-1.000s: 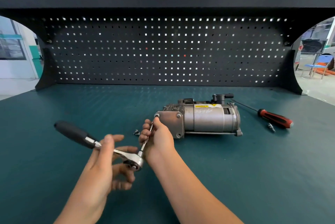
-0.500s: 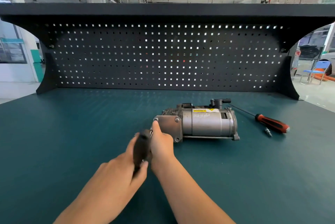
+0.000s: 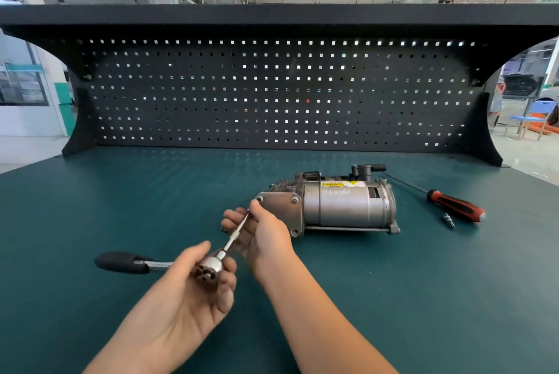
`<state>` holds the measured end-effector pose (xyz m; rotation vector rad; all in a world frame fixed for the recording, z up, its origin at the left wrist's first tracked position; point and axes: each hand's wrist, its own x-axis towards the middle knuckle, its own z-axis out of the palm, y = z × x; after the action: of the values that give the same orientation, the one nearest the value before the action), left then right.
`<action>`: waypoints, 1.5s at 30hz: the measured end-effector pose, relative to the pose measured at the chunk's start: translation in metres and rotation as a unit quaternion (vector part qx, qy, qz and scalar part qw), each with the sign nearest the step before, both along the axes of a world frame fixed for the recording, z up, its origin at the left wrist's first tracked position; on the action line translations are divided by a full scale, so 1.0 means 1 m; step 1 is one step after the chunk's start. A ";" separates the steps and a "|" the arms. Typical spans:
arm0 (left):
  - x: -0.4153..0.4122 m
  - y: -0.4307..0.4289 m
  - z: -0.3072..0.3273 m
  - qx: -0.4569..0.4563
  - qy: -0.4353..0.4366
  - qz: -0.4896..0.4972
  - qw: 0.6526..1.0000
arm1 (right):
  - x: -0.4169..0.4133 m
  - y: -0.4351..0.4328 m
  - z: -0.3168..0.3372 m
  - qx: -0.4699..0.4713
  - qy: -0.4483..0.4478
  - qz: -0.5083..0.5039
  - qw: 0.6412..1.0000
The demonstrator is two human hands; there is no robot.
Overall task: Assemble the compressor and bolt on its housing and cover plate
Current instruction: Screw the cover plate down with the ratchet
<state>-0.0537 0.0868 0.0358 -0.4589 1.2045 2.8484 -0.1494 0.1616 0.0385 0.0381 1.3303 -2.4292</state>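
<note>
Pointing at the compressor (image 3: pixel 341 207), the ratchet (image 3: pixel 208 270) is gripped by left hand (image 3: pixel 181 298) fingers, its extension (image 3: pixel 236 236) pinched by the right hand (image 3: pixel 263 234).

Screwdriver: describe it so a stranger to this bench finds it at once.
Start at the green bench top under the black pegboard, then find the grey compressor lying near its middle. The screwdriver lies to the compressor's right, beside a small metal fitting; it alone has a red-and-black handle.

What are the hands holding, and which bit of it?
A ratchet wrench. The left hand cups its round head; the right hand pinches its thin bar. The black grip is free.
</note>
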 end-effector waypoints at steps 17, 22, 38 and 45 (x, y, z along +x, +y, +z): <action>-0.002 -0.002 -0.015 -0.613 0.093 0.033 0.784 | -0.002 0.004 -0.006 0.072 0.034 -0.003 0.997; -0.007 0.004 0.008 0.081 -0.006 -0.034 0.996 | -0.006 0.005 -0.006 -0.007 0.005 0.033 0.999; 0.000 0.011 0.001 -0.403 0.066 -0.023 0.912 | -0.008 0.005 -0.008 0.014 -0.005 0.001 1.000; -0.003 0.002 0.016 -0.119 0.017 -0.021 0.993 | -0.007 0.007 -0.009 0.028 0.010 0.044 0.999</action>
<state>-0.0565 0.0884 0.0519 -0.3838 1.5479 2.6999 -0.1565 0.1682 0.0291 -0.0309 1.3794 -2.3249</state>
